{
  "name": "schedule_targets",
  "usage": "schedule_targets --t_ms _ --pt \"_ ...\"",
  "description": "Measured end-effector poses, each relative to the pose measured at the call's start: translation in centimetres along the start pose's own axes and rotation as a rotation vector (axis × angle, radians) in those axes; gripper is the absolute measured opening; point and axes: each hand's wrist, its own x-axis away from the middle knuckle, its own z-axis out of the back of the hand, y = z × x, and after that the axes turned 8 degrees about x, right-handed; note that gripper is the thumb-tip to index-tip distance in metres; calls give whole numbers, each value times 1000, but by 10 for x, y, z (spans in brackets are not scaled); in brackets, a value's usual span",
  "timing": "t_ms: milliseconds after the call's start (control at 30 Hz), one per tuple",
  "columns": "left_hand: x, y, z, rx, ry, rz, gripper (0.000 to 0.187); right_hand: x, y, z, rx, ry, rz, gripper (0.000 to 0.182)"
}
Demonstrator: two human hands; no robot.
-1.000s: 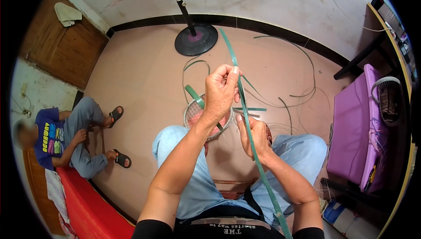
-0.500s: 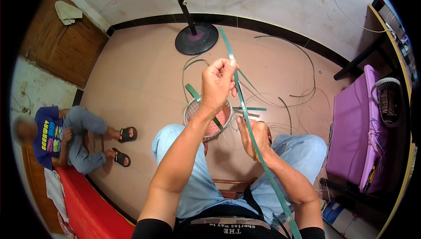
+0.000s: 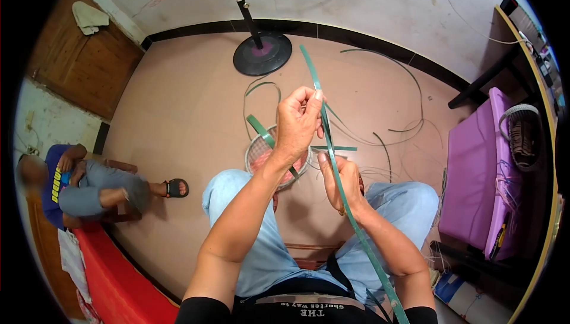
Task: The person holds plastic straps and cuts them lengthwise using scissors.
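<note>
A long green plastic strap (image 3: 362, 238) runs from near my lap up past both hands, and its free end points toward the wall. My left hand (image 3: 298, 121) is closed, pinching the strap between thumb and fingers near its upper part. Lower down, my right hand (image 3: 344, 184) is closed around the strap, thumb on its left side and fingers curled on the right. The undersides of the right fingers are hidden. Below my left forearm stands a round woven basket (image 3: 255, 156) with a pinkish inside, and a wide green band (image 3: 260, 129) arches over it.
Loose green strips (image 3: 423, 95) and thin strands lie on the tiled floor. A fan stand (image 3: 262, 54) is by the wall. At right are a purple bin (image 3: 472, 169) and a small basket (image 3: 523, 137) under a desk. A seated person (image 3: 89, 184) is at left.
Both hands keep their hold, and my left hand is slightly lower, with the strap's tip lower too. The seated person has raised one leg across the other and shifted their arms.
</note>
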Motion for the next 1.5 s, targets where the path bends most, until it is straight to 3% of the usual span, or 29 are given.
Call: schedule_targets --t_ms 567,1167,1500 --pt "-7 0 9 -4 -25 -35 25 1 13 -6 52 46 155 45" --pt "-3 -5 2 0 9 -35 23 -2 0 -1 -10 18 8 47" --pt "-4 -5 7 20 -7 -33 23 -3 12 -4 72 80 177 44"
